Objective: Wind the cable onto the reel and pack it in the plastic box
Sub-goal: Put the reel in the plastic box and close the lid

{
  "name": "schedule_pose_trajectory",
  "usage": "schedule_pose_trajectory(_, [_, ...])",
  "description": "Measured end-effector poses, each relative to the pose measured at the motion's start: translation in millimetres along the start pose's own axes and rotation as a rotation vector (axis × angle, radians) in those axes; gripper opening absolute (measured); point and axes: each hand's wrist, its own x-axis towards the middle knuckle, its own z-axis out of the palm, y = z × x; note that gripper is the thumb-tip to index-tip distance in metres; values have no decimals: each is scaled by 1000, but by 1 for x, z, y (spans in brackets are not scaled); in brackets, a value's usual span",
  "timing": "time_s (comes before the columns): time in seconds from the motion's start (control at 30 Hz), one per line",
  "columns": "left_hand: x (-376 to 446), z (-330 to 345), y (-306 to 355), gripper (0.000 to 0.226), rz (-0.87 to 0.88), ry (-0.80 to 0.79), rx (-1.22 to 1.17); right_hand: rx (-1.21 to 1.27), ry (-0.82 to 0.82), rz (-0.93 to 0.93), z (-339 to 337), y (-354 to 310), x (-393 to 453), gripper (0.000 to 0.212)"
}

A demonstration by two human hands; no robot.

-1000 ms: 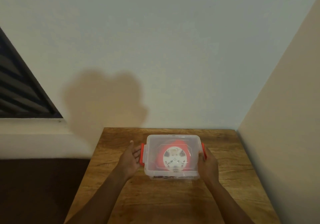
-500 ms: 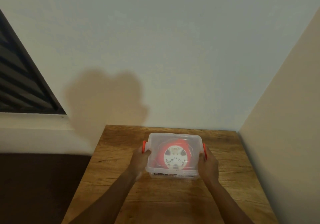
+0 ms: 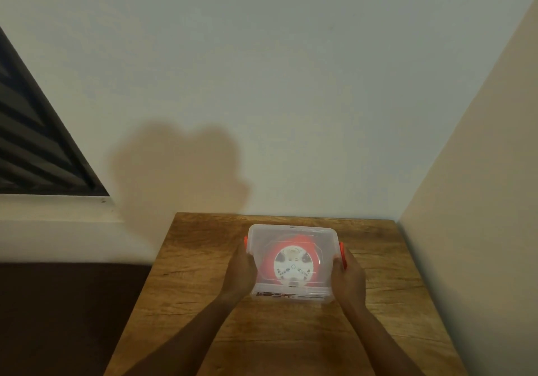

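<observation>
Left fingers: the left hand (image 3: 240,271) presses against the left side of the plastic box (image 3: 292,262), thumb lying over the lid's left edge; the other fingers wrap around the side wall and are hidden, so I cannot tell how far they curl.
Right fingers: the right hand (image 3: 349,276) lies flat against the right side, closed on the box wall, with the fingertips covered by the hand itself.
Left latch: the orange latch (image 3: 246,241) shows only as a sliver just above the left thumb; most of it is covered by the hand, and I cannot tell whether it is snapped down.
Right latch: the second orange latch (image 3: 343,255) sits just beyond the right fingers, touching them, its lower part hidden.
Box: between the two hands, clamped from both sides, lid on, resting on the wooden table (image 3: 203,303).
Reel: the reel (image 3: 293,265) lies flat inside, midway between the hands, its white round face up; seen only through the cloudy lid, so its markings are blurred.
Cable: red mass (image 3: 267,259) around the white face, on the side toward the left fingers and beyond; single turns cannot be made out.
Front wall of box: dark marks near the wrists, too blurred to read.
Forearms: both cut off by the lower edge.
Beyond the box: pale wall (image 3: 291,84), with a soft shadow (image 3: 177,169) on it above the left hand.
</observation>
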Motion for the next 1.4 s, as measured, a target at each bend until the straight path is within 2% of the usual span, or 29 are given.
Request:
schedule_pose_trajectory(0.23, [6,-12,11,40,-206,-119,-333,349,-80,255,-2,1,0,43])
schedule_pose_trajectory(0.37, [13,-13,18,34,-217,-188,-420,433,-106,280,-12,-2,7,41])
schedule_pose_trajectory(0.47, [21,-8,29,30,-171,-220,-402,470,-101,259,-26,0,17,40])
schedule_pose_trajectory(0.6, [34,0,59,26,-113,-277,-331,447,-35,299,-56,12,45,35])
schedule_pose_trajectory(0.77, [51,26,105,16,-130,-348,-399,314,84,260,-100,32,90,19])
schedule_pose_trajectory(0.93, [65,69,141,34,-124,-327,-352,219,136,223,-134,42,127,12])
schedule_pose_trajectory(1.07, [77,101,161,37,-119,-335,-346,134,159,210,-151,53,159,14])
schedule_pose_trajectory(1.27, [87,134,172,25,-66,-271,-182,105,166,173,-160,66,183,20])
schedule_pose_trajectory(1.4, [98,150,168,44,-65,-251,-110,111,145,161,-154,74,194,30])
